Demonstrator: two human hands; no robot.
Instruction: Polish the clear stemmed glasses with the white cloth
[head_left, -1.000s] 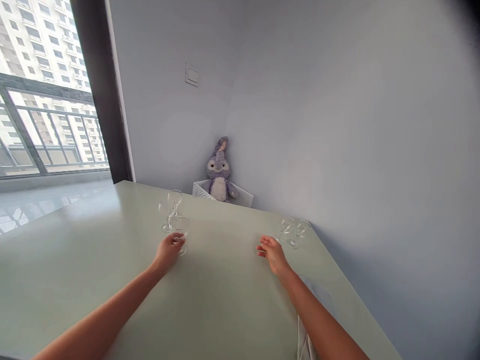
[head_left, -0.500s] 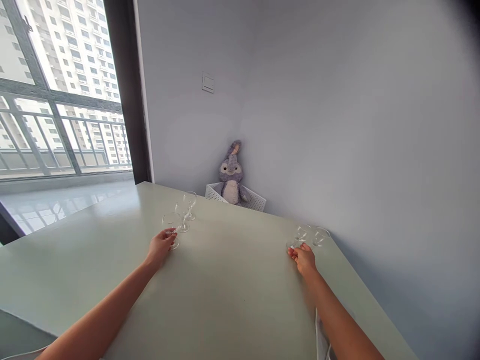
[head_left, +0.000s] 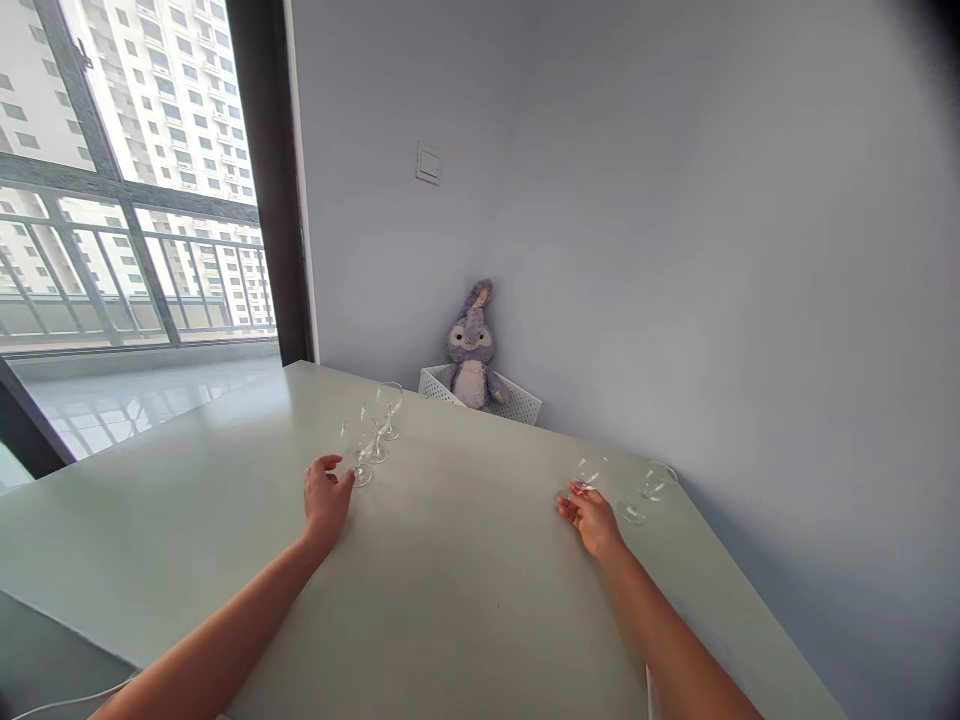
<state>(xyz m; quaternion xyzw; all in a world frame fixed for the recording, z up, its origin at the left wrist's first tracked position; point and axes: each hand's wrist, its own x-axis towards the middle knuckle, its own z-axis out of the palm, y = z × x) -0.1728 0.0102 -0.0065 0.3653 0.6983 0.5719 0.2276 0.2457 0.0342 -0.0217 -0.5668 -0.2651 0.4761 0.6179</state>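
On the left, three clear stemmed glasses stand upright in a diagonal row: a near one (head_left: pixel 358 440), a middle one (head_left: pixel 376 430) and a far one (head_left: pixel 390 405). My left hand (head_left: pixel 328 492) is beside the near glass, its thumb and fingers apart, holding nothing. At the right, my right hand (head_left: pixel 589 512) has its fingers round the stem of a tilted clear glass (head_left: pixel 591 470), bowl pointing away from me. Another clear glass (head_left: pixel 655 482) lies on its side to the right of that hand, its foot toward me.
The pale green table (head_left: pixel 450 560) reaches the grey wall. Beyond its far edge a plush rabbit (head_left: pixel 471 350) sits in a white perforated basket (head_left: pixel 521 403). A window (head_left: pixel 142 200) is at the left, and a white cable (head_left: pixel 75 698) shows at the lower left.
My left hand has let go of the near glass and drawn back slightly. My right hand has moved left with its glass, away from the other lying glass. The view has shifted a little.
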